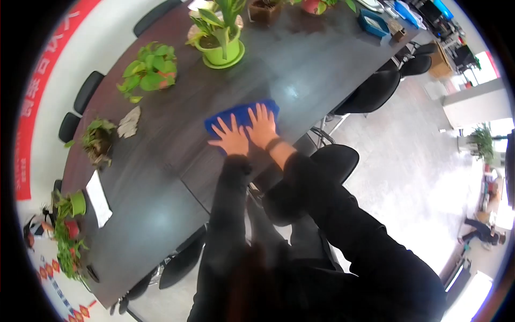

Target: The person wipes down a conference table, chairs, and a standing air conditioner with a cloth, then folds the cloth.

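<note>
A blue cloth (241, 114) lies spread on the dark table (145, 188), near the edge closest to me. My left hand (233, 138) rests flat on its left part, fingers spread. My right hand (262, 127) presses on the right part of the cloth, beside my left hand, with its fingers apart too. A dark band circles my right wrist. Parts of the cloth under both palms are hidden.
Beyond the cloth stand a green pot (221, 52) on a saucer and a leafy plant (152, 70). A crumpled cloth (129, 122), a white paper (97, 198) and a blue tray (374, 23) lie on the table. Black chairs (375, 92) line the near edge.
</note>
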`<state>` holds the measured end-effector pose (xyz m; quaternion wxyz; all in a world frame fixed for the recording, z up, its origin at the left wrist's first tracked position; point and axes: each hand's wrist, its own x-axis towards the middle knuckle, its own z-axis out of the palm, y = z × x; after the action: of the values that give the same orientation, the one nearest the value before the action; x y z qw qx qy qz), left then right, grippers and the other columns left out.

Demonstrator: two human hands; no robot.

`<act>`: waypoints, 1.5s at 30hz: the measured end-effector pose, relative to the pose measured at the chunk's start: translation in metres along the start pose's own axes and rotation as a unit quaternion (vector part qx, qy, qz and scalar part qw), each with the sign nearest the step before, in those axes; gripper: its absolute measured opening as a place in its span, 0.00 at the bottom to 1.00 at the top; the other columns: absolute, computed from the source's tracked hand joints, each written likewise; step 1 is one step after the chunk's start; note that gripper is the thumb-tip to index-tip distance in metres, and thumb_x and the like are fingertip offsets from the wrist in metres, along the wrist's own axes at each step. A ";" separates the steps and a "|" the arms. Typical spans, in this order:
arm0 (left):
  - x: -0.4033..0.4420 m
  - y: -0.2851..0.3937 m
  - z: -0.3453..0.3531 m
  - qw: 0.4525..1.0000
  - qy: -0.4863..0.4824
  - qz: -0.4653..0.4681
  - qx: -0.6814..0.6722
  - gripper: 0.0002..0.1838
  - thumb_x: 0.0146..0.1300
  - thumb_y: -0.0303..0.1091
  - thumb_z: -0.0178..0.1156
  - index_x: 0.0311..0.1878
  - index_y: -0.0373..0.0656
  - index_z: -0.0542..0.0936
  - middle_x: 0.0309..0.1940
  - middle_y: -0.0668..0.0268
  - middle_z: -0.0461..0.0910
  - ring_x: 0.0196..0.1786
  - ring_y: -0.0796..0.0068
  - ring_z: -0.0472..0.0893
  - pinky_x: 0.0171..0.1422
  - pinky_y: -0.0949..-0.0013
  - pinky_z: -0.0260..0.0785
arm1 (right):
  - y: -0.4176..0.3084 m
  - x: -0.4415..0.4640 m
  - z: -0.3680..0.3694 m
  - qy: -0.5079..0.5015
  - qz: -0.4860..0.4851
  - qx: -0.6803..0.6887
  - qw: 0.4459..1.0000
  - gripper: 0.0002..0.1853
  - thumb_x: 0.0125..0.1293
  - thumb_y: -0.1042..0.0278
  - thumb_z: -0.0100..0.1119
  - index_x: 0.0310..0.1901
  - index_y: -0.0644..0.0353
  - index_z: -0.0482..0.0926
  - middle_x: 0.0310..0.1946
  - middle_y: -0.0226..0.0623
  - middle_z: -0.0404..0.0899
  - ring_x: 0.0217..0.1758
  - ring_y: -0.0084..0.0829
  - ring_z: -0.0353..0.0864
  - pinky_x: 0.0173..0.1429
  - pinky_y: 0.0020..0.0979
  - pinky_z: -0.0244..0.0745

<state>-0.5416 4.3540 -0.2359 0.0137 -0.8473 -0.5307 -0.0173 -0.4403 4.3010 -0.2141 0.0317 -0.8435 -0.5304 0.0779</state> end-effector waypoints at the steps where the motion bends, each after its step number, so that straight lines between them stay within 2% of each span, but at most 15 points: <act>1: -0.026 0.000 -0.004 0.999 -0.007 -0.007 -0.032 0.31 0.73 0.53 0.43 0.77 0.67 0.54 0.78 0.54 0.44 0.78 0.39 0.45 0.60 0.15 0.49 | -0.002 -0.024 -0.005 -0.013 -0.010 -0.004 1.000 0.37 0.71 0.48 0.44 0.76 0.57 0.50 0.77 0.52 0.45 0.81 0.50 0.41 0.77 0.53 0.44; 5: -0.114 0.000 -0.016 0.997 0.027 0.028 -0.062 0.30 0.70 0.45 0.50 0.75 0.58 0.60 0.74 0.47 0.54 0.71 0.36 0.59 0.61 0.39 0.64 | -0.011 -0.099 -0.012 -0.072 -0.057 -0.019 0.996 0.35 0.70 0.54 0.47 0.75 0.57 0.53 0.76 0.52 0.47 0.80 0.51 0.45 0.75 0.51 0.51; 8: -0.165 -0.002 -0.027 0.996 0.004 0.016 -0.086 0.27 0.65 0.34 0.52 0.69 0.44 0.68 0.69 0.46 0.64 0.68 0.47 0.65 0.61 0.54 0.69 | -0.014 -0.141 -0.003 -0.070 -0.113 0.015 0.991 0.33 0.69 0.58 0.48 0.74 0.58 0.57 0.75 0.54 0.50 0.78 0.51 0.50 0.73 0.50 0.58; 11: -0.227 -0.018 -0.067 0.988 -0.004 -0.036 -0.152 0.13 0.63 0.30 0.53 0.50 0.42 0.76 0.50 0.52 0.76 0.54 0.47 0.74 0.53 0.52 0.73 | -0.017 -0.176 0.003 -0.119 -0.235 0.014 0.965 0.28 0.69 0.59 0.47 0.69 0.60 0.66 0.72 0.56 0.57 0.75 0.56 0.55 0.68 0.48 0.67; 12: -0.254 -0.027 -0.079 0.984 0.016 -0.048 -0.169 0.12 0.63 0.29 0.52 0.50 0.42 0.76 0.45 0.52 0.78 0.51 0.48 0.75 0.49 0.52 0.72 | -0.021 -0.192 0.001 -0.101 -0.283 0.029 0.953 0.23 0.69 0.61 0.47 0.62 0.61 0.73 0.65 0.55 0.69 0.68 0.54 0.69 0.63 0.47 0.72; 13: -0.281 -0.038 -0.082 0.985 0.013 -0.048 -0.163 0.13 0.64 0.30 0.51 0.50 0.41 0.76 0.42 0.50 0.78 0.47 0.49 0.76 0.47 0.51 0.71 | -0.029 -0.208 -0.025 -0.220 -0.323 0.092 0.916 0.17 0.68 0.62 0.47 0.50 0.62 0.79 0.51 0.52 0.81 0.55 0.50 0.81 0.54 0.45 0.77; 14: -0.312 -0.052 -0.084 0.981 -0.015 -0.071 -0.181 0.14 0.65 0.31 0.50 0.51 0.41 0.76 0.40 0.49 0.79 0.45 0.48 0.76 0.46 0.50 0.71 | -0.041 -0.227 -0.024 -0.215 -0.378 0.105 0.895 0.14 0.66 0.63 0.48 0.41 0.62 0.81 0.38 0.48 0.85 0.44 0.49 0.84 0.48 0.46 0.78; 15: -0.345 -0.075 -0.045 0.983 0.037 -0.037 -0.176 0.12 0.67 0.32 0.49 0.50 0.40 0.75 0.39 0.49 0.79 0.42 0.47 0.78 0.45 0.49 0.70 | -0.055 -0.258 -0.038 -0.239 -0.311 0.131 0.910 0.14 0.66 0.63 0.48 0.39 0.62 0.82 0.37 0.48 0.84 0.43 0.50 0.84 0.48 0.47 0.78; 16: -0.404 -0.088 -0.064 0.968 -0.020 -0.155 -0.195 0.13 0.69 0.35 0.49 0.51 0.40 0.75 0.36 0.48 0.80 0.38 0.45 0.79 0.42 0.47 0.70 | -0.078 -0.308 -0.045 -0.217 -0.393 0.110 0.887 0.15 0.66 0.61 0.49 0.38 0.60 0.83 0.37 0.46 0.85 0.42 0.49 0.84 0.46 0.48 0.78; 18: -0.474 -0.111 -0.072 0.968 0.061 -0.138 -0.199 0.14 0.71 0.40 0.50 0.47 0.40 0.78 0.30 0.47 0.81 0.36 0.41 0.80 0.40 0.44 0.70 | -0.098 -0.362 -0.019 -0.159 -0.465 0.103 0.865 0.13 0.66 0.61 0.51 0.37 0.59 0.83 0.35 0.46 0.84 0.38 0.47 0.84 0.45 0.47 0.78; 26: -0.675 -0.181 -0.110 0.901 -0.109 -0.346 -0.239 0.16 0.73 0.45 0.46 0.43 0.44 0.78 0.37 0.45 0.82 0.42 0.40 0.80 0.45 0.44 0.71 | -0.187 -0.536 0.058 -0.340 -0.516 0.181 0.765 0.18 0.71 0.55 0.46 0.47 0.61 0.78 0.37 0.51 0.83 0.41 0.55 0.82 0.47 0.51 0.75; 30: -0.760 -0.229 -0.130 0.882 -0.029 -0.417 -0.217 0.18 0.74 0.47 0.44 0.41 0.42 0.76 0.34 0.43 0.81 0.39 0.38 0.79 0.42 0.43 0.69 | -0.270 -0.600 0.050 -0.384 -0.532 0.201 0.727 0.21 0.72 0.53 0.44 0.56 0.60 0.74 0.39 0.51 0.83 0.43 0.56 0.81 0.46 0.52 0.75; 33: -0.806 -0.259 -0.151 0.856 0.056 -0.458 -0.232 0.18 0.75 0.43 0.44 0.42 0.38 0.76 0.32 0.41 0.80 0.37 0.35 0.77 0.38 0.43 0.67 | -0.316 -0.647 0.057 -0.373 -0.570 0.236 0.693 0.17 0.73 0.54 0.44 0.46 0.58 0.77 0.39 0.47 0.83 0.43 0.54 0.80 0.46 0.49 0.73; 38: -0.793 -0.302 -0.188 0.886 -0.006 -0.410 -0.216 0.18 0.75 0.42 0.45 0.52 0.40 0.77 0.40 0.47 0.82 0.42 0.42 0.80 0.45 0.48 0.71 | -0.338 -0.639 0.002 -0.353 -0.546 0.257 0.715 0.18 0.73 0.55 0.45 0.49 0.62 0.76 0.34 0.50 0.83 0.40 0.54 0.81 0.43 0.51 0.75; 45: -0.624 -0.312 -0.232 0.930 0.103 -0.266 -0.232 0.17 0.74 0.40 0.47 0.58 0.42 0.76 0.50 0.49 0.79 0.52 0.47 0.76 0.56 0.53 0.69 | -0.326 -0.526 -0.094 -0.249 -0.381 0.316 0.832 0.20 0.72 0.57 0.48 0.57 0.63 0.75 0.46 0.50 0.81 0.51 0.50 0.79 0.54 0.46 0.74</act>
<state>-1.0980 3.9193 -0.0302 -0.1336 -0.6480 -0.7136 -0.2301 -0.9386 3.9727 -0.0253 0.1906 -0.4706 -0.7464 0.4303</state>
